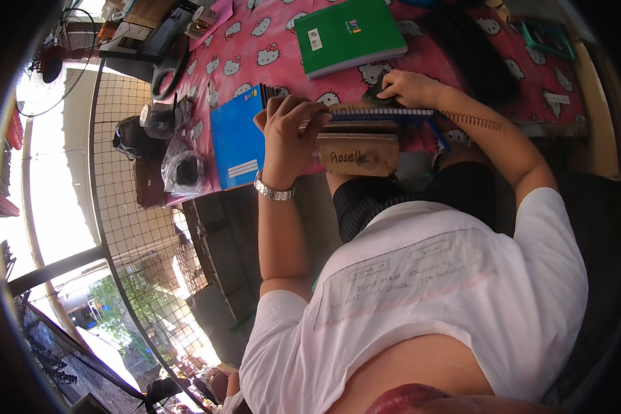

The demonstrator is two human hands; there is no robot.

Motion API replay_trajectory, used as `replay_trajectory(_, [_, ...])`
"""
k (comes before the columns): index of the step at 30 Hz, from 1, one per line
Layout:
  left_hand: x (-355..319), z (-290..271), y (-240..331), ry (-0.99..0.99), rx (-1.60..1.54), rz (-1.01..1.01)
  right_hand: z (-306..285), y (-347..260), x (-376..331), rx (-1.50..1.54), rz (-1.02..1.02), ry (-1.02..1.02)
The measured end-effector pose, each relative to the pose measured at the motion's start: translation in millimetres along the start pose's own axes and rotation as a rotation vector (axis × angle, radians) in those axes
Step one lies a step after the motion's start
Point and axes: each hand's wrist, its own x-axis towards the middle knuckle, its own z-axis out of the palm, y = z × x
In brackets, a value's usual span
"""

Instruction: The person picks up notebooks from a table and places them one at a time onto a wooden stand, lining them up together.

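The left hand (288,131), a metal watch at its wrist, curls its fingers over the left end of a stack of spiral-bound notebooks (366,117) lying at the near edge of the pink cartoon-cat tablecloth (255,48), gripping it. The stack's long axis runs left to right between both hands, its wire spine pointing right. The right hand (408,87) rests closed on a small dark object at the far right end; what it pinches cannot be told. A blue notebook (236,138) lies just left, a green one (352,34) beyond.
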Motion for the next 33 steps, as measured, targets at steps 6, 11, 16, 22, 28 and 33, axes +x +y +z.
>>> replay_trajectory(6, [20,-8,3,-0.120,-0.042,0.069,2,1,-1,0.097,0.066,-0.014])
replay_trajectory(11, [39,-10,-6,-0.282,-0.102,0.345,0,-5,0,0.078,0.091,0.020])
replay_trajectory(16, [43,1,11,-0.299,0.010,0.268,-2,-5,1,0.089,0.132,-0.039])
replay_trajectory(22, [32,-1,-3,-0.212,-0.170,0.271,-14,2,14,0.142,0.067,-0.007])
replay_trajectory(28, [25,1,7,-0.093,-0.010,0.174,-46,-23,31,0.332,0.137,0.052])
replay_trajectory(33, [-9,5,-54,0.080,-0.046,-0.007,-99,-82,39,0.965,-0.058,0.112])
